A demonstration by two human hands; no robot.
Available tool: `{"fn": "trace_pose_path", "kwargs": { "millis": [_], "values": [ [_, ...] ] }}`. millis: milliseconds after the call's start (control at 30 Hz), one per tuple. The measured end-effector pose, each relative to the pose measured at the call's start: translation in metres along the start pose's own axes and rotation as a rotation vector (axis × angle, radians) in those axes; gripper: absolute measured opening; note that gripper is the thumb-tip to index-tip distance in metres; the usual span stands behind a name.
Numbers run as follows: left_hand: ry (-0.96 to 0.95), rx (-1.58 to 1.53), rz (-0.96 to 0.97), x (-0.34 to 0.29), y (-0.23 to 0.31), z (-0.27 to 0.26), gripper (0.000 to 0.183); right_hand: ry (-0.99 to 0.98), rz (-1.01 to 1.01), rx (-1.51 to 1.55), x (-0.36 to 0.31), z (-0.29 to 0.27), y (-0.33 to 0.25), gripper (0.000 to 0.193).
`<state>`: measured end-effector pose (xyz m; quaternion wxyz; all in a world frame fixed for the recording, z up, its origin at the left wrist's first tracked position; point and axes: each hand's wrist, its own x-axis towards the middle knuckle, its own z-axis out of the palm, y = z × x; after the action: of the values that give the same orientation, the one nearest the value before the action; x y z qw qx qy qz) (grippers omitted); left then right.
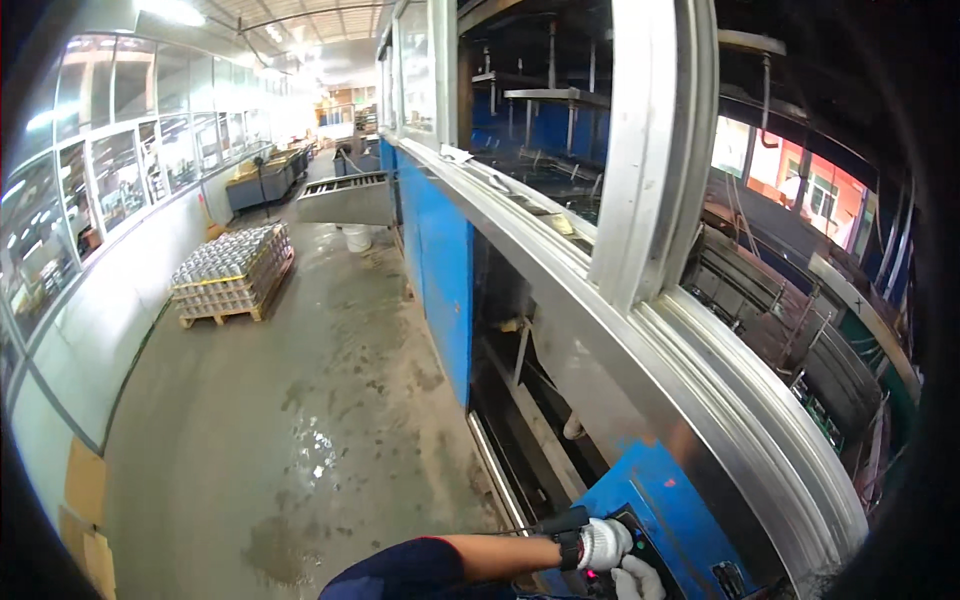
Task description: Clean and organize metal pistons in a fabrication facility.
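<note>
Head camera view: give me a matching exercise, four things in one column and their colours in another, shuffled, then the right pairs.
Things:
1. glove
2. control box
3. sleeve
4. bucket

Colours:
A. bright blue
B. white plastic
C. white knit
D. dark navy

Pairs: 1-C, 2-A, 3-D, 4-B

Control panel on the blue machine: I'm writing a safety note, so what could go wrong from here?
1. Both gloved hands, left hand and right hand, crowd the small control panel; bulky gloves could press a wrong button.
2. The wet patch on the floor behind could cause a slip.
</note>
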<state>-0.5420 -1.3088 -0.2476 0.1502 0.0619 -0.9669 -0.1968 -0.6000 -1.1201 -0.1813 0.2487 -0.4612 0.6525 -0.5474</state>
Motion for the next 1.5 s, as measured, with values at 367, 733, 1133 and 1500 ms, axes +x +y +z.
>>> {"fn": "trace_pose_path", "kwargs": {
  "millis": [367,733,1133,1500],
  "values": [
    [0.255,-0.084,0.144,-0.003,-0.01,0.02,0.023,-0.027,-0.005,-0.324,0.016,0.006,-0.001,0.035],
    [0.1,-0.069,0.122,-0.001,-0.01,0.02,0.02,0.049,0.143,-0.133,0.01,0.01,-0.017,0.021],
    [0.24,0.037,0.189,0.0,-0.025,0.056,0.016,0.108,0.119,-0.026,0.008,0.014,0.015,0.023],
    [0.008,-0.072,0.116,-0.003,-0.016,0.023,0.015,0.097,0.216,-0.045,0.009,0.015,-0.015,0.025]
  ]
}}
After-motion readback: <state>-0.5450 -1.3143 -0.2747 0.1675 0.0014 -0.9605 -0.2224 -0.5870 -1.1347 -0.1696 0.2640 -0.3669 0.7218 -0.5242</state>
